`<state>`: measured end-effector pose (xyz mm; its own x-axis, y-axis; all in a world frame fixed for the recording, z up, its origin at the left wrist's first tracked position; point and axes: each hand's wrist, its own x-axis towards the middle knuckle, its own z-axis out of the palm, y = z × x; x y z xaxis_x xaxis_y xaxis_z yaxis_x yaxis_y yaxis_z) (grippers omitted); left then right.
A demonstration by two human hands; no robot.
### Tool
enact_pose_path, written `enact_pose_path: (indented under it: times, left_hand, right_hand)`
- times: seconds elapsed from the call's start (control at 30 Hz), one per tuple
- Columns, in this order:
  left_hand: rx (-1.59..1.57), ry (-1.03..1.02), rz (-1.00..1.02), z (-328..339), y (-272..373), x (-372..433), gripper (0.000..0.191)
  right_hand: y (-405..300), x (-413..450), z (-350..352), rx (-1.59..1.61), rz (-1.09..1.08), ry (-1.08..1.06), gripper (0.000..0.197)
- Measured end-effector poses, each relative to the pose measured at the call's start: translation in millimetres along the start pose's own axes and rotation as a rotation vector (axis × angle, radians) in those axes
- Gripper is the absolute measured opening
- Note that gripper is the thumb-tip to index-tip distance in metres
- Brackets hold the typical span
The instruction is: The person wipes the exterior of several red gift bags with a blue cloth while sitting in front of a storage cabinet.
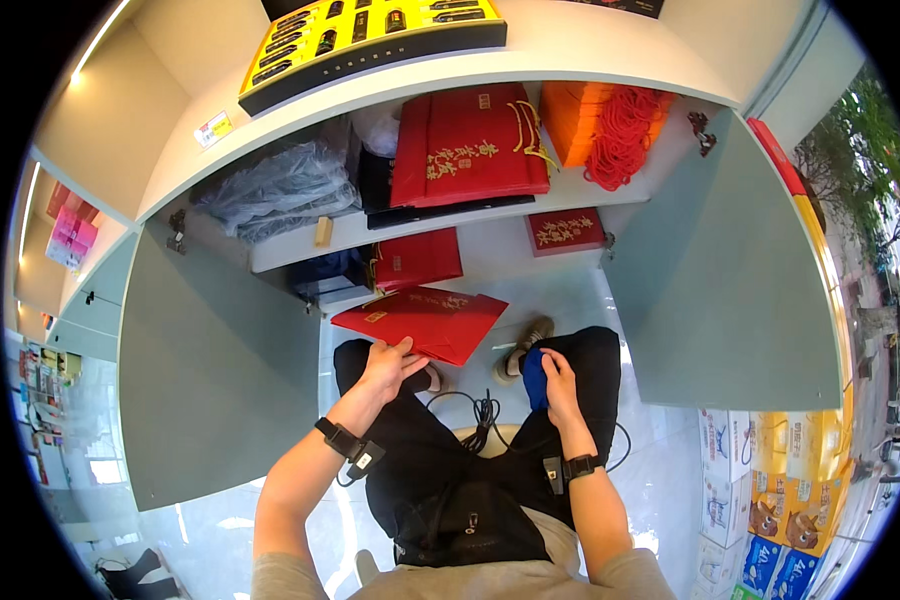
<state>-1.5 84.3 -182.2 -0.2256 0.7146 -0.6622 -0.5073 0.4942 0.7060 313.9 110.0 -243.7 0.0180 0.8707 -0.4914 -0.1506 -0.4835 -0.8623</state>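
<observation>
My left hand grips the near edge of a flat red paper gift bag with gold lettering. The bag is tilted above my left knee, in front of the open cabinet. In my right hand is a bunched blue cloth, resting over my right thigh. Behind the held bag, on the cabinet's lower level, lies another red gift bag. More red gift bags with yellow cord handles lie stacked on the shelf above.
Two grey cabinet doors stand open at either side. The shelf holds plastic-wrapped items, a wooden block, orange boxes and red cords. Below sits a red box. A coiled black cable hangs between my legs.
</observation>
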Motion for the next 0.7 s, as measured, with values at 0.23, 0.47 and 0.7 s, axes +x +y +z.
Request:
enact_pose_path:
  times: [0.23,0.47,0.7]
  left_hand:
    - [-0.195,0.158,-0.004,14,-12,107,0.036]
    - [-0.478,0.148,0.128,-12,-68,270,0.038]
    - [-0.573,0.18,0.161,-52,-90,397,0.033]
  right_hand:
    - [27,15,18,-0.328,-0.088,-0.087,0.026]
    - [14,-8,26,-0.522,-0.199,-0.136,0.023]
    - [-3,-16,42,-0.536,-0.054,-0.228,0.025]
